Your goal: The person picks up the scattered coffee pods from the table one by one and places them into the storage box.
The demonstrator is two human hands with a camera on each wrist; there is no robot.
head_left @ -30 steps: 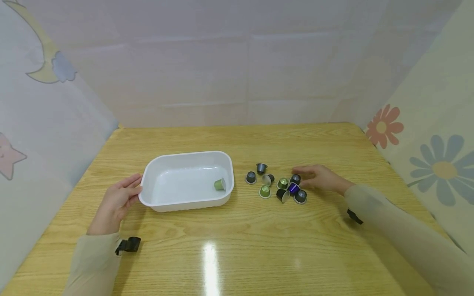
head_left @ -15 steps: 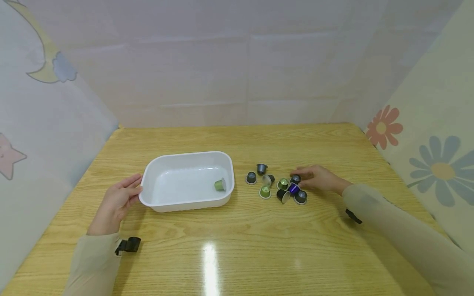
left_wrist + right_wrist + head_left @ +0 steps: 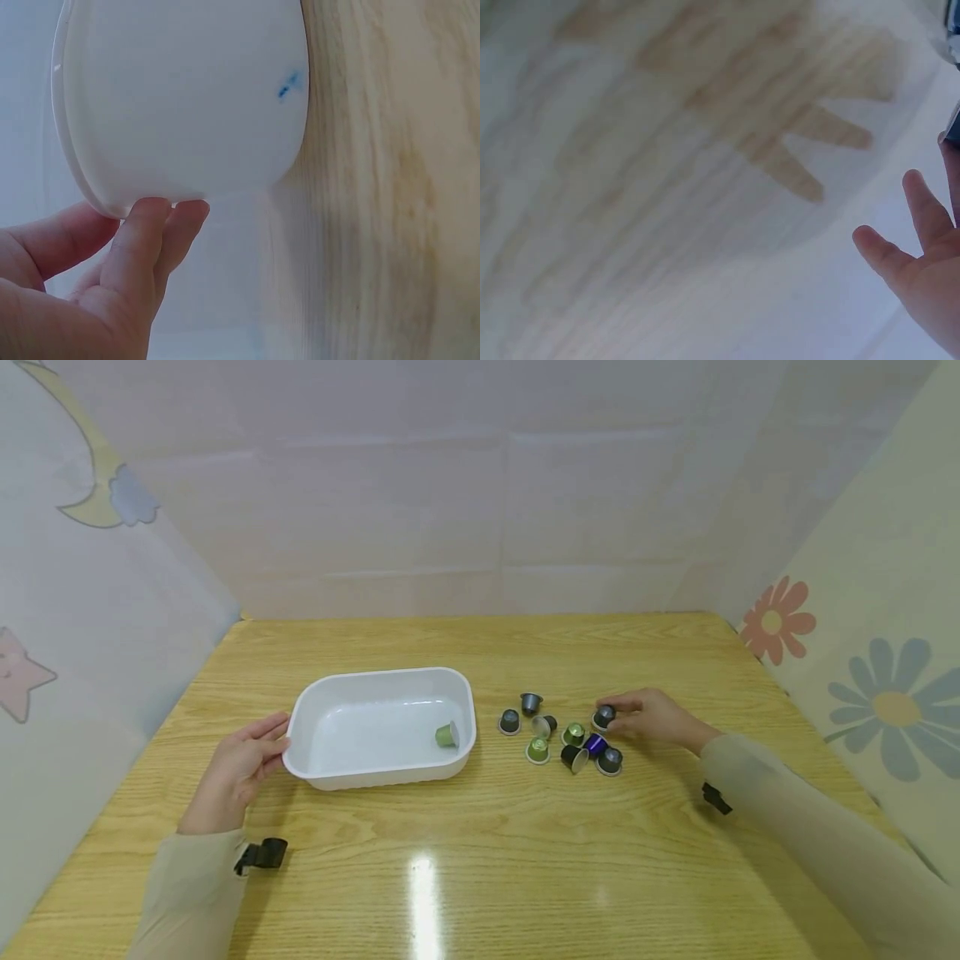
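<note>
My left hand (image 3: 238,768) grips the left end of a white plastic tray (image 3: 378,770); the left wrist view shows the thumb at the rim and fingertips against the outer wall. Inside the tray, near its right end, a light green coffee capsule (image 3: 446,735) lies on its side. On the right, my right hand (image 3: 654,717) pinches a dark grey coffee capsule (image 3: 603,717) between thumb and fingers. Its base looks slightly lifted. The right wrist view shows that hand's outer fingers spread, with only an edge of the dark capsule (image 3: 952,129) visible.
Several capsules lie loose between tray and right hand: a purple one (image 3: 596,744), a green one (image 3: 537,749), a black one on its side (image 3: 573,757), and a grey one (image 3: 531,704). Fabric walls stand behind and beside the wooden table (image 3: 360,860).
My right hand has closed on the dark grey capsule and drawn it slightly up and right, apart from the purple one. The left hand and tray have stayed put.
</note>
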